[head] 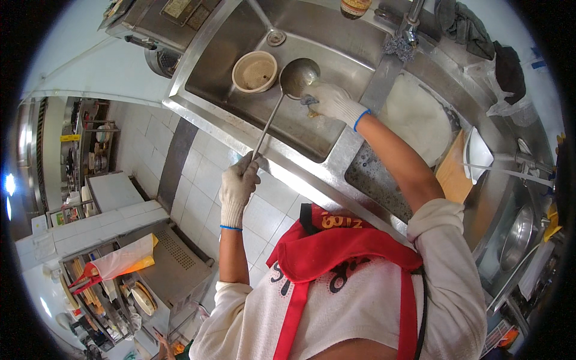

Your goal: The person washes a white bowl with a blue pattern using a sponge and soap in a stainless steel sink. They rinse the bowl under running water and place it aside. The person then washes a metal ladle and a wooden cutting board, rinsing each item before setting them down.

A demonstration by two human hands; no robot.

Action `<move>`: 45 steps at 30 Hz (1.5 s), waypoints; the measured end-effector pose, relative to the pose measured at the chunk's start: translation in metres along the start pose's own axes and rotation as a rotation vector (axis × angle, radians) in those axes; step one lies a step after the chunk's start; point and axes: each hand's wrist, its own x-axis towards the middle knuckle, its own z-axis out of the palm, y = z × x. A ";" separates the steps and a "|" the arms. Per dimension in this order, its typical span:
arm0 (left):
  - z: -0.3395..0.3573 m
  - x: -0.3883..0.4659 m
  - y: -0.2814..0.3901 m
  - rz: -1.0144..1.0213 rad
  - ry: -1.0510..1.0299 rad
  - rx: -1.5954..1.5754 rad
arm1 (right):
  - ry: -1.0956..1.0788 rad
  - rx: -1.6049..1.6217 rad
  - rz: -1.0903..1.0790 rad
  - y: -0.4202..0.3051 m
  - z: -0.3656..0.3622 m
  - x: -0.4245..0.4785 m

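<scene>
My left hand [238,184], in a knit glove with a blue cuff edge, grips the long handle of a metal ladle [295,77] near the sink's front rim. The ladle's round bowl is tilted over the left sink basin [351,54]. At the bowl's right edge is my right hand [333,101], gloved too, with a dark grey scouring pad [308,99] in its fingers. Below the fingers shows a small amber-coloured thing that I cannot identify. To the left of the ladle stands a round beige tub [254,72] with a brownish, speckled inside.
The right basin [378,175] holds bubbly water. Behind it lie a large whitish round thing [416,117], a wooden board [454,171] and a white dish [478,155]. A steel-wool scourer [398,48] hangs by the tap. At lower left, a person's hand [165,345] shows.
</scene>
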 end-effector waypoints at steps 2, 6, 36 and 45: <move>0.002 0.005 -0.011 -0.013 -0.013 -0.081 | 0.141 0.164 0.153 0.008 0.006 0.001; 0.001 0.012 -0.012 0.001 -0.069 -0.212 | 0.494 0.790 0.251 0.031 0.006 -0.005; 0.013 0.039 0.071 -0.130 -0.688 -0.716 | 0.763 -0.182 0.202 0.234 -0.091 -0.006; 0.008 0.035 0.067 -0.191 -0.675 -0.753 | 0.746 -0.103 0.382 0.205 -0.098 0.001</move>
